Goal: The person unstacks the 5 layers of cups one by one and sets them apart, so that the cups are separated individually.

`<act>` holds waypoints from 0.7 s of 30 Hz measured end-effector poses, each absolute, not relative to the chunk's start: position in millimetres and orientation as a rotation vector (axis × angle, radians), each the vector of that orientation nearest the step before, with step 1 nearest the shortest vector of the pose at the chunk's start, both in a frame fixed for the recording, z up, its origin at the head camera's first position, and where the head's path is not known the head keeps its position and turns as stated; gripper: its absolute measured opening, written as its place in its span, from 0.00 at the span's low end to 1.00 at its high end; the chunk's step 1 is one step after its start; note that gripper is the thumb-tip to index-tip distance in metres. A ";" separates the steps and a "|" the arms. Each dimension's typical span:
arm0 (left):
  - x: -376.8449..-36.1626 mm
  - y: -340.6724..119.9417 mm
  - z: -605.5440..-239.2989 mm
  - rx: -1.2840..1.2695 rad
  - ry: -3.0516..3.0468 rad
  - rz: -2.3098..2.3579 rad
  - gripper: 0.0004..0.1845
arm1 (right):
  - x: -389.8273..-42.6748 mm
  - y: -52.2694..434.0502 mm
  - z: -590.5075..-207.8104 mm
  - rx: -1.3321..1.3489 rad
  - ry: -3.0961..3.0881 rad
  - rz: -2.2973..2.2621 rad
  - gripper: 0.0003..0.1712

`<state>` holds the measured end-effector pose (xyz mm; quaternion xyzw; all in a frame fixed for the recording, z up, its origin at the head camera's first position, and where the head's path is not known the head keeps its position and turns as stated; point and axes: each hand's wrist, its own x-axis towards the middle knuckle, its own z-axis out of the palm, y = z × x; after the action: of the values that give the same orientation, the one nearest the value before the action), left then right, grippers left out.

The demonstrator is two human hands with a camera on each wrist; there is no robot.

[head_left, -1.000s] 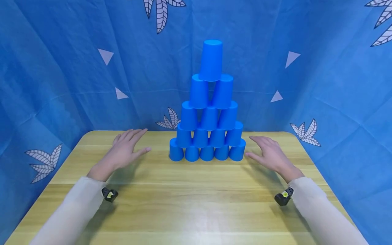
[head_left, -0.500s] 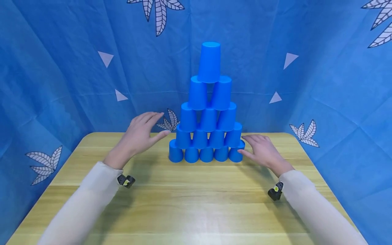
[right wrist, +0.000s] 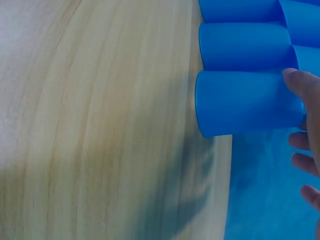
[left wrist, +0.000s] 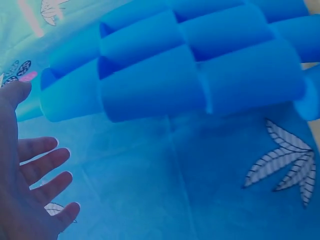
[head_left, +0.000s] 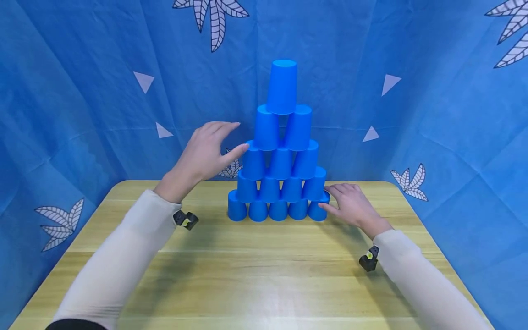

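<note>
A pyramid of blue cups, all upside down, stands at the back middle of the wooden table, five rows high with a single cup on top. My left hand is raised beside the pyramid's left flank, fingers spread, its thumb at the leftmost cup of the third row. In the left wrist view the left hand is open next to the cups. My right hand rests low on the table, thumb touching the bottom right cup. The right wrist view shows that cup with the right hand's thumb on it.
Blue cloth with white leaf and triangle prints closes in the back and both sides of the table. Small black wrist cameras hang under both sleeves. Bare wood lies between me and the cups.
My left hand has risen from the table up to the third row of cups. My right hand has slid left until its thumb touches the bottom right cup.
</note>
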<state>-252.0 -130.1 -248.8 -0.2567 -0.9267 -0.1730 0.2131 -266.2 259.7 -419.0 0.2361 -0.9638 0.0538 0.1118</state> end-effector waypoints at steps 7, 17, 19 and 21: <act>-257.9 -114.6 -225.3 -0.674 -2.547 -0.532 0.35 | -266.3 258.2 -417.5 0.671 -2.854 0.190 0.37; -269.6 -90.7 -185.6 -0.608 -2.497 -0.482 0.35 | -266.8 255.2 -417.0 0.669 -2.871 0.190 0.37; -271.0 -85.3 -177.3 -0.595 -2.494 -0.467 0.36 | -266.9 254.7 -417.0 0.671 -2.868 0.190 0.36; -272.2 -79.9 -169.1 -0.586 -2.492 -0.445 0.36 | -266.7 254.2 -416.9 0.674 -2.864 0.193 0.36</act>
<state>-272.2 -79.9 -169.1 -0.2171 -0.9239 -0.1649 0.2684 -266.7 254.2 -416.9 0.2276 -0.9668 0.0651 0.0964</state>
